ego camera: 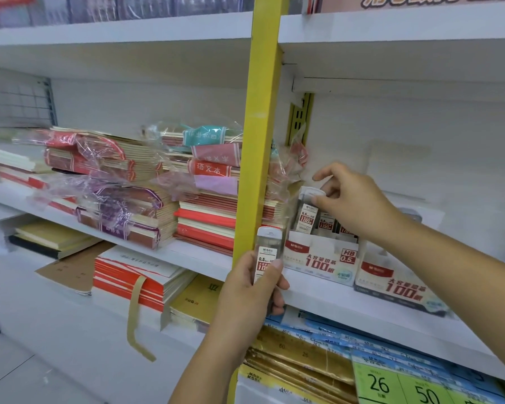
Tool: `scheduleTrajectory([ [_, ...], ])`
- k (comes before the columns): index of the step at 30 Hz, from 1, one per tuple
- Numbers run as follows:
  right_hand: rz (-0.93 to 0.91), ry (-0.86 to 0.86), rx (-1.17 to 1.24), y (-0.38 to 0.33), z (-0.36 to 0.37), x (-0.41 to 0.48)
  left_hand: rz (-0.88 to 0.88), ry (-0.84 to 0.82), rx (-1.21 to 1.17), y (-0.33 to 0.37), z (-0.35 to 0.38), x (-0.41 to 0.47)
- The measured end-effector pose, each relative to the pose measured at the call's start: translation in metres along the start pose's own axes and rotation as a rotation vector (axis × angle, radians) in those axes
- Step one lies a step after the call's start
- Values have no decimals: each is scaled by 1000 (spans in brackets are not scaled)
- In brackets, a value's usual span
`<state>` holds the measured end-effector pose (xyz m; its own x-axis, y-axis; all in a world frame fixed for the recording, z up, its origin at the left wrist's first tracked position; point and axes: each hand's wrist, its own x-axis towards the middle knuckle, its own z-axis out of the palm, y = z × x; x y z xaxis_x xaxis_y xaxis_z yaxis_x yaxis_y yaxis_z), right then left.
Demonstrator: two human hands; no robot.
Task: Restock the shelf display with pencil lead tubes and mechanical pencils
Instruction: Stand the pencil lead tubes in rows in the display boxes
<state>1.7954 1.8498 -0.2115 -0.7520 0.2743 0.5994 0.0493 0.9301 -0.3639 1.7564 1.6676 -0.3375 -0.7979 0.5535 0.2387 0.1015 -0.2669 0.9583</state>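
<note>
Lead tubes (326,222) stand upright in the display box (318,259) on the shelf (347,307), labels outward, probably so shoppers can read them. The right hand (353,205) reaches over the box, its grip a narrow pinch of thumb and fingertips on the cap of the leftmost tube (305,218), seemingly seating it. The left hand (254,290) hovers before the shelf edge, grip wrapped around a spare tube (267,255), upright, ready to follow.
</note>
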Motion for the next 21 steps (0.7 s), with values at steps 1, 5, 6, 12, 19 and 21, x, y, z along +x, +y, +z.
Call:
scheduleTrajectory([
  [1, -9, -11, -69, 2, 3, 4, -11, -6, -5, 0, 0, 0],
  [5, -141, 94, -402, 6, 9, 11, -52, -34, -29, 2, 2, 2],
  [6, -142, 100, -443, 6, 9, 12, -51, -27, -36, 2, 3, 2],
  [12, -153, 108, -371, -5, 4, -11, -22, 2, -48, 7, 7, 1],
  [19, -40, -286, 260, -25, -2, -59, 38, -46, -49, 12, 18, 1],
  [21, -20, -155, 342, -24, -8, -57, 101, 2, 15, 9, 22, 2],
])
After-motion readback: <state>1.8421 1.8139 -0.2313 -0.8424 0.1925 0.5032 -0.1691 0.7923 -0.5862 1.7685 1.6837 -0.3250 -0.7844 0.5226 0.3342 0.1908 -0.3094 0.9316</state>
